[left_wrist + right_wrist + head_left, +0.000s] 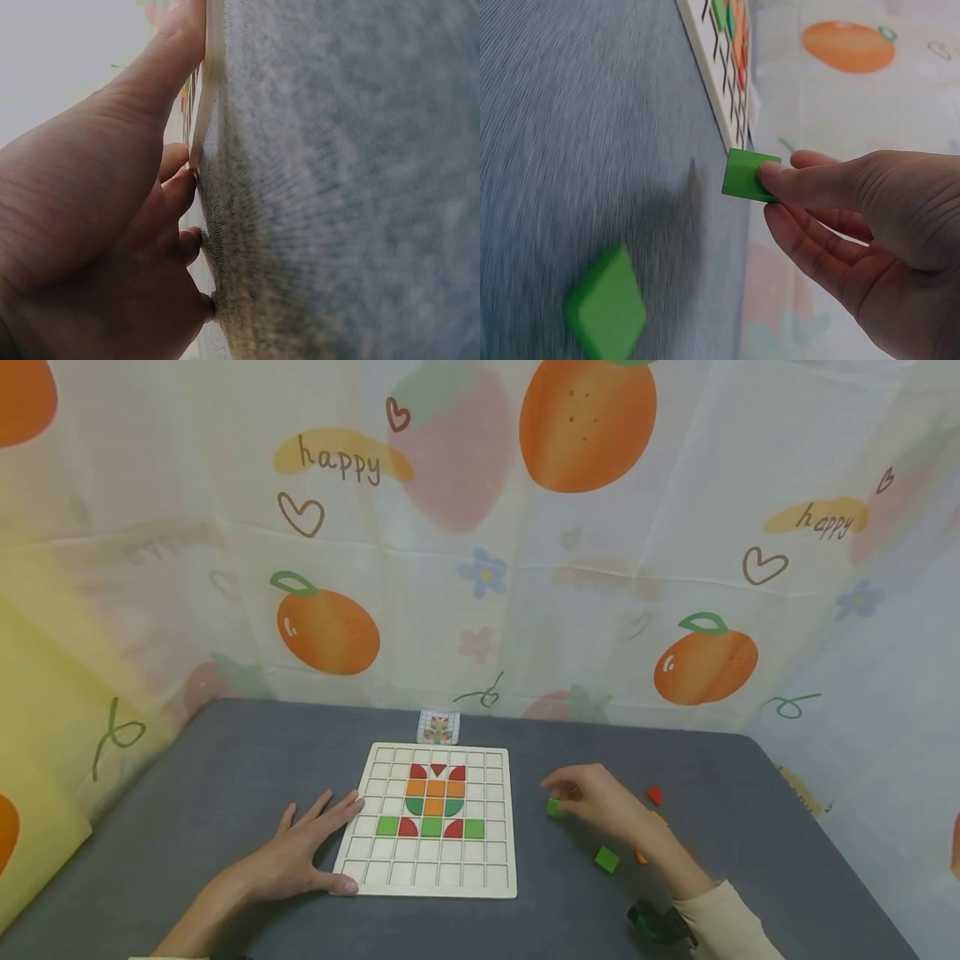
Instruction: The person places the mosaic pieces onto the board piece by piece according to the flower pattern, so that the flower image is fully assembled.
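A white gridded board (487, 860) lies on the dark table, bearing red, orange and green tiles arranged like a flower. My left hand (296, 856) rests at the board's left edge, fingers spread and fairly straight, the thumb on its near left corner; the left wrist view shows this hand (90, 195) against the board's rim (206, 112). To the right of the board, my right hand (603, 802) pinches a green square tile (744, 175) between thumb and fingers, held above the table. Another green tile (607, 860) lies below that hand, apart from it.
Behind the board lies a small pattern card (438, 727). A red piece (655, 795) and some orange pieces (658, 818) lie by the right forearm, partly hidden by it. A fruit-printed curtain (480, 635) hangs along the far table edge.
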### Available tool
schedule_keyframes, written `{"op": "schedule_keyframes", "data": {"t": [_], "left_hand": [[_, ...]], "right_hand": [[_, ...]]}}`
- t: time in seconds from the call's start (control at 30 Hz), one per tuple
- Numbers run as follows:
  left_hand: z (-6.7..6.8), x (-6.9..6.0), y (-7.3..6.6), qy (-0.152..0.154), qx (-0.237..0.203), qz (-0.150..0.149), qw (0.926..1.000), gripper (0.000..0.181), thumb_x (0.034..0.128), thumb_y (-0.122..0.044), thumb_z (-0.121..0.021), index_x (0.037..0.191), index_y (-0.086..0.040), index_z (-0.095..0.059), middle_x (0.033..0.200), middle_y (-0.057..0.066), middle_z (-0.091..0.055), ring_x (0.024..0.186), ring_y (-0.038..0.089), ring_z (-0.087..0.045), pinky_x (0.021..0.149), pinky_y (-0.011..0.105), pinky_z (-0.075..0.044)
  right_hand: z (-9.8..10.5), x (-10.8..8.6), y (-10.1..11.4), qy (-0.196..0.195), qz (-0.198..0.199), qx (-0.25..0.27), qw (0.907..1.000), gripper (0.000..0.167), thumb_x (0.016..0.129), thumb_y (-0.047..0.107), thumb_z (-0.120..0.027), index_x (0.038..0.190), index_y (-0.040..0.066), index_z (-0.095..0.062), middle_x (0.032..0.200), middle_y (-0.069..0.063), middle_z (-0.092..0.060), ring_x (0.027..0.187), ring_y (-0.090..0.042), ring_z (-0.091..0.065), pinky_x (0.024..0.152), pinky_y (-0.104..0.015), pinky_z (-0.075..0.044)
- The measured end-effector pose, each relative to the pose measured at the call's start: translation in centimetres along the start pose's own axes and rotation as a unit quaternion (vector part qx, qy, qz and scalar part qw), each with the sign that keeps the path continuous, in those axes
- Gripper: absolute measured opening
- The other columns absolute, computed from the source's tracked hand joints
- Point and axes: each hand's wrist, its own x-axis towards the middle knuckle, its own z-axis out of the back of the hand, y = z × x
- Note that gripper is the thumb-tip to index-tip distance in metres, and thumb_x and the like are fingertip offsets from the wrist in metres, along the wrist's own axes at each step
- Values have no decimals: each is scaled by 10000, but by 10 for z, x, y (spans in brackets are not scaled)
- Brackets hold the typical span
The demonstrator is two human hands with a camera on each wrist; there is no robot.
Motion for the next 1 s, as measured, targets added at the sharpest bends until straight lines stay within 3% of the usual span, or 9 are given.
{"op": "schedule_keyframes", "data": {"t": [0.57, 1.0], "left_hand": [[0, 1, 0, 49, -6, 55, 10000, 1093, 656, -561, -824, 1528, -113, -343, 1590, 163, -265, 1440, 519, -68, 1032, 731, 83], [0, 0, -2, 89, 19, 164, 9998, 1090, 651, -552, -833, 1527, -123, -347, 1589, 165, -267, 1437, 524, -71, 1031, 734, 82]], "right_hand": [[-34, 26, 32, 269, 315, 255, 9988, 272, 849, 18, -740, 1118, 47, -713, 907, 24, -678, 799, -76, -610, 713, -250, -531], [-55, 44, 57, 500, 690, 683, 9940, 267, 865, -6, -715, 1128, 44, -717, 916, -2, -691, 819, -31, -601, 766, -225, -527]]}}
